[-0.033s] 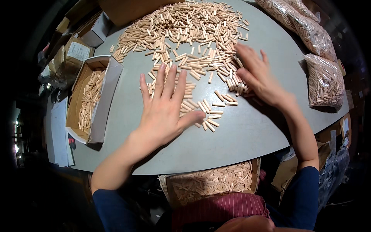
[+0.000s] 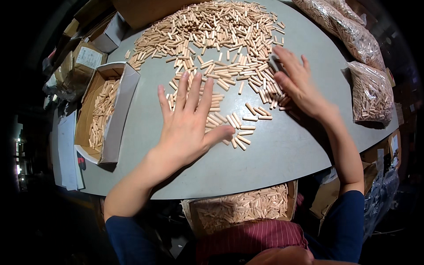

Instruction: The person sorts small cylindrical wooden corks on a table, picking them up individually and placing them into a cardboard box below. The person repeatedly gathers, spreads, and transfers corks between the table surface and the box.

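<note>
Grey table [image 2: 265, 163] was seen, curved near edge, top brightly lit with a soft sheen. Surroundings were sunk in darkness; walls and floor couldn't be made out. Small white lights [image 2: 19, 169] were spotted at left, well apart from table. Far edge was partly covered by brown cardboard [image 2: 152, 11]. White papers [image 2: 67, 154] were left along left edge.

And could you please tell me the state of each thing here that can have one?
Left hand: open, palm down, spread
Right hand: open, loosely curved
Wooden dowels: loose, densely heaped at the far side of the gray table, sparser nearer
White-sided cardboard box: open-topped, partly filled with dowels
Cardboard box at the table's near edge: open-topped, holding many dowels
Nearest clear plastic bag: filled with dowels, closure unclear
</note>
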The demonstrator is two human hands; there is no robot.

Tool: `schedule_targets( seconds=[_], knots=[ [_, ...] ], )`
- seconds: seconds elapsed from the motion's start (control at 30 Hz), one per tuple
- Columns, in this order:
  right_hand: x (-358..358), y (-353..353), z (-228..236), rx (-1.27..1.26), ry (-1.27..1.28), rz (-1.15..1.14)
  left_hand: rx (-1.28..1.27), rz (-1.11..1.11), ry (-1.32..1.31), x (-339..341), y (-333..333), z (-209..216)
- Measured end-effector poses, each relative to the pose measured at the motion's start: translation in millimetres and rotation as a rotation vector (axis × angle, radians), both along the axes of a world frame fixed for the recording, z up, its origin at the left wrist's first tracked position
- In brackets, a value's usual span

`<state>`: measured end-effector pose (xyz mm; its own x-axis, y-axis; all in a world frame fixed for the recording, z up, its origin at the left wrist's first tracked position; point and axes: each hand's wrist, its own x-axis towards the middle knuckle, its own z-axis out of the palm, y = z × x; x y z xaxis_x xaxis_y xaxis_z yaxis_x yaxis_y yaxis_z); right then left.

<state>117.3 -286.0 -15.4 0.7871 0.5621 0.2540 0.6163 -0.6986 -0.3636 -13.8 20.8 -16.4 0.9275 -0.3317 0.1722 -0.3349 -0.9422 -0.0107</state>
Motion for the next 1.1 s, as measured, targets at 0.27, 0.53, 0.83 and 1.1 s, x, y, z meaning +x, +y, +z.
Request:
schedule_targets(
  seconds=[0.27,0.53,0.83,1.1],
  knots=[
    [6.8,-6.4,-9.1,-0.217,-0.007,-0.103,-0.043,-0.033,0.078,2.1,-3.5,-0.2],
    [-31.0,18.3,-3.0,-0.355,-0.042,0.074,-0.081,-0.321,0.091,-2.1,-9.4,7.4],
    [-3.2,0.8,3.7,0.144,0.039,0.072,-0.48,-0.029,-0.027,40.6,29.1,15.6],
    [-1.5,5.1,-2.1,0.239,0.005,0.024,-0.381,0.008,0.067,38.2,27.4,-9.3]
  ],
)
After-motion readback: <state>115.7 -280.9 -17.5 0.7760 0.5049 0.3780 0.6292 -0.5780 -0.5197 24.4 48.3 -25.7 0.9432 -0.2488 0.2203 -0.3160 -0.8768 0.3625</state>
